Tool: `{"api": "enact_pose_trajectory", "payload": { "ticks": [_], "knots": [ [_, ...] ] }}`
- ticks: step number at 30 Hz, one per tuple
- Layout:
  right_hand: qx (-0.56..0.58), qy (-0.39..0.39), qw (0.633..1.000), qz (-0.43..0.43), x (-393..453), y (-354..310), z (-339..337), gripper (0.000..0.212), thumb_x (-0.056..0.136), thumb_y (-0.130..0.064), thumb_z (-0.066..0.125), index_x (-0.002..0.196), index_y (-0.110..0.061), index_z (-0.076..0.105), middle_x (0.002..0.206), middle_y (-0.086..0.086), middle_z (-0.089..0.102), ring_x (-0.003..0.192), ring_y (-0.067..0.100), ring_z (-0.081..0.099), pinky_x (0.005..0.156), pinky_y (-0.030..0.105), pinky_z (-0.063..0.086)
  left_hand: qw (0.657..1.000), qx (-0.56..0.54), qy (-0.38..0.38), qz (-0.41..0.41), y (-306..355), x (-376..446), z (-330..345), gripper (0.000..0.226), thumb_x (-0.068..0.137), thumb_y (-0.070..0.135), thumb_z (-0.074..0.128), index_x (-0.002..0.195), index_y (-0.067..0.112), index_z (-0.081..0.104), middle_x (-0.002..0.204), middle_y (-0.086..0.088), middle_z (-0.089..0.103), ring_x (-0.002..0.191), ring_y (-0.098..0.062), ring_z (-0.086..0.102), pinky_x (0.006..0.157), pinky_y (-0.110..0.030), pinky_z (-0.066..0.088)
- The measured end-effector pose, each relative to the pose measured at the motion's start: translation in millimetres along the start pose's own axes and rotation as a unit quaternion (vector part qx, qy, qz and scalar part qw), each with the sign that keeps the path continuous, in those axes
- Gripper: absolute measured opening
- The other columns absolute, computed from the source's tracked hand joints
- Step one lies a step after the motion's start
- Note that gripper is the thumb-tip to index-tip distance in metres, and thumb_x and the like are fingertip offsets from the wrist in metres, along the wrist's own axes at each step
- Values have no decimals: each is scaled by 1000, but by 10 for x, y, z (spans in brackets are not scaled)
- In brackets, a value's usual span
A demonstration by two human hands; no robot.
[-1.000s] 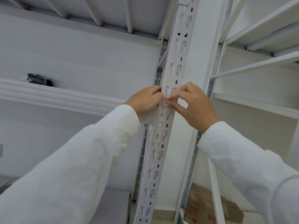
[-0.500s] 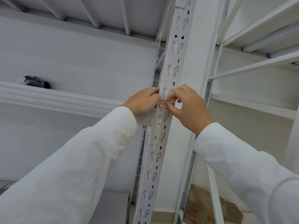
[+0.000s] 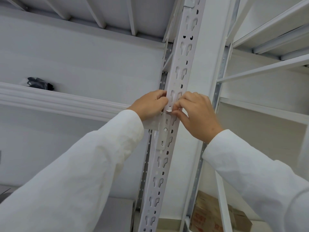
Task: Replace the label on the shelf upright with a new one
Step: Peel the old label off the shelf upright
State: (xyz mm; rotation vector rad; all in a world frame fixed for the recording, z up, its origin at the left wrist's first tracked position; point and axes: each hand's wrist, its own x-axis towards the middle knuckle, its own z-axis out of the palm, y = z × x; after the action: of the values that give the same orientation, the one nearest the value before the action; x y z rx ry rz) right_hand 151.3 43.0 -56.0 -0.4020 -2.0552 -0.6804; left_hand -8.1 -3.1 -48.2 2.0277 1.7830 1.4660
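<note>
A white slotted shelf upright point(image 3: 179, 64) runs from top to bottom through the middle of the view. A small label point(image 3: 169, 111) sits on it at hand height; only a pale curled edge shows, its red-framed face hidden. My right hand point(image 3: 196, 114) pinches that edge between thumb and fingertips. My left hand point(image 3: 150, 104) rests on the upright's left side beside the label, fingers curled against the metal and partly touching the label's left end. Both arms are in white sleeves.
A white shelf beam point(image 3: 58, 101) runs left from the upright, with a dark bundle point(image 3: 41, 83) lying on the shelf above it. More white shelf frames point(image 3: 267, 67) stand on the right. A cardboard box point(image 3: 215, 216) sits low right.
The label's red-framed face was visible flat on the upright; now my right fingers have peeled and curled it so only a pale edge shows. Both hands stayed in place.
</note>
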Motion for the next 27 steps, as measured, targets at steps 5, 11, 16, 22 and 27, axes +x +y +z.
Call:
{"api": "enact_pose_trajectory", "payload": {
  "ticks": [5, 11, 16, 22, 27],
  "knots": [
    [52, 33, 998, 24, -41, 32, -11, 15, 83, -31, 60, 91, -21, 67, 85, 0, 60, 77, 16, 49, 73, 25, 29, 1000, -5, 0, -2, 7, -12, -3, 59, 71, 37, 33, 124, 25, 57, 118, 0, 67, 110, -24, 61, 102, -47, 45],
    [64, 29, 996, 57, -11, 89, 23, 15, 80, -24, 67, 94, -20, 66, 90, 2, 57, 81, 18, 48, 73, 35, 42, 1000, -3, 0, -8, 26, -25, -2, 62, 70, 39, 33, 126, 27, 56, 123, 1, 66, 113, -25, 60, 104, -48, 44],
    [50, 30, 997, 46, -10, 88, 13, 2, 82, -20, 65, 82, -17, 66, 85, 2, 56, 78, 19, 48, 69, 32, 40, 1000, 2, 0, -8, 36, -38, -8, 61, 70, 39, 33, 125, 26, 56, 121, 2, 66, 112, -25, 60, 103, -48, 44],
    [50, -10, 999, 18, -64, 32, 3, 4, 79, -17, 61, 76, -16, 63, 80, 1, 58, 71, 16, 48, 61, 23, 37, 1000, 1, 7, -9, 24, -27, -1, 64, 69, 40, 33, 128, 26, 55, 119, 1, 67, 111, -24, 61, 102, -47, 45],
    [57, -44, 997, 17, -37, 49, -39, 2, 76, -18, 63, 75, -18, 65, 80, 0, 59, 69, 11, 47, 55, 17, 32, 1000, 2, 5, -7, 21, -31, -2, 66, 68, 42, 34, 128, 25, 54, 120, 1, 66, 111, -25, 61, 103, -47, 44]
  ]
}}
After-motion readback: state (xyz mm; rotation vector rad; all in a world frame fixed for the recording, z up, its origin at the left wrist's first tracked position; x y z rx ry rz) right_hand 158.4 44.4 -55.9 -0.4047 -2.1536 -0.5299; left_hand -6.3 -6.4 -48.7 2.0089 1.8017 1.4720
